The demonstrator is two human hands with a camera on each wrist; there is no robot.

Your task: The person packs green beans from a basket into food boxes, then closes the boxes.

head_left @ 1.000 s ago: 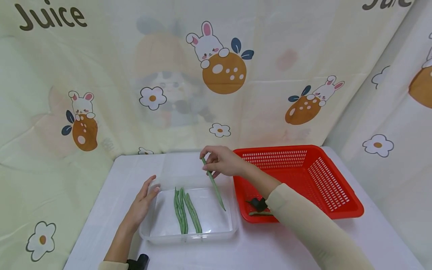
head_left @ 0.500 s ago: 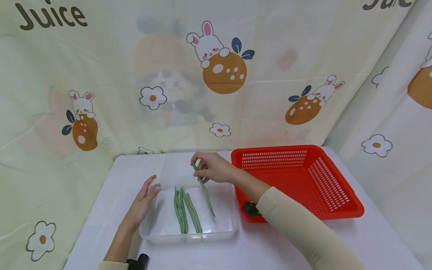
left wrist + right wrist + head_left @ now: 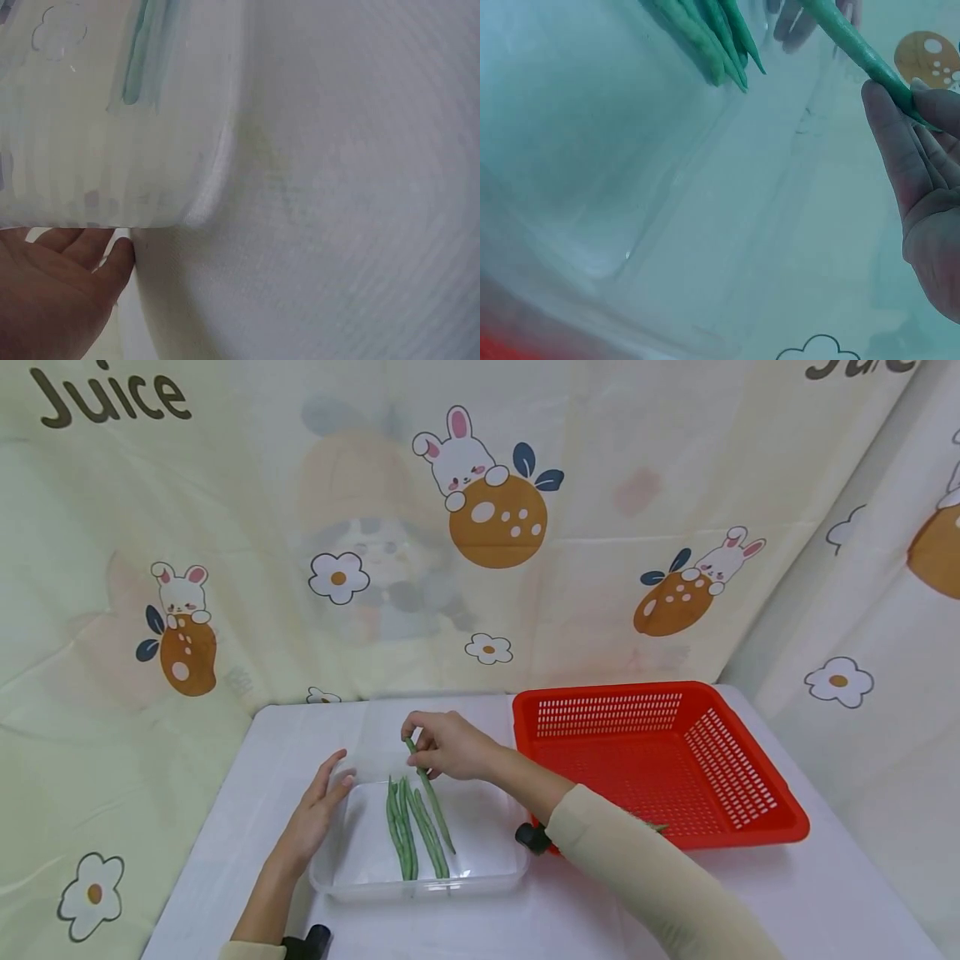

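Observation:
In the head view my right hand (image 3: 453, 745) pinches a green bean (image 3: 437, 806) near its upper end, its lower end slanting down over a clear plastic container (image 3: 487, 839). Thumb and fingertips close on that bean (image 3: 862, 56) in the right wrist view too. Several green beans (image 3: 397, 831) lie lengthwise side by side on the container's floor, left of the held one. My left hand (image 3: 318, 810) rests at the container's left wall, fingers extended; the left wrist view shows this hand (image 3: 64, 292) beside the container's edge.
A red perforated basket (image 3: 791, 818) stands right of the container. A bit of green bean (image 3: 657, 827) shows inside it, partly behind my right sleeve (image 3: 637, 868). Behind the white-covered table (image 3: 225, 843) hangs a printed curtain (image 3: 585, 610).
My right hand has moved left and a little down with the green bean, from the container's right side to beside the other beans. My left hand has stayed put.

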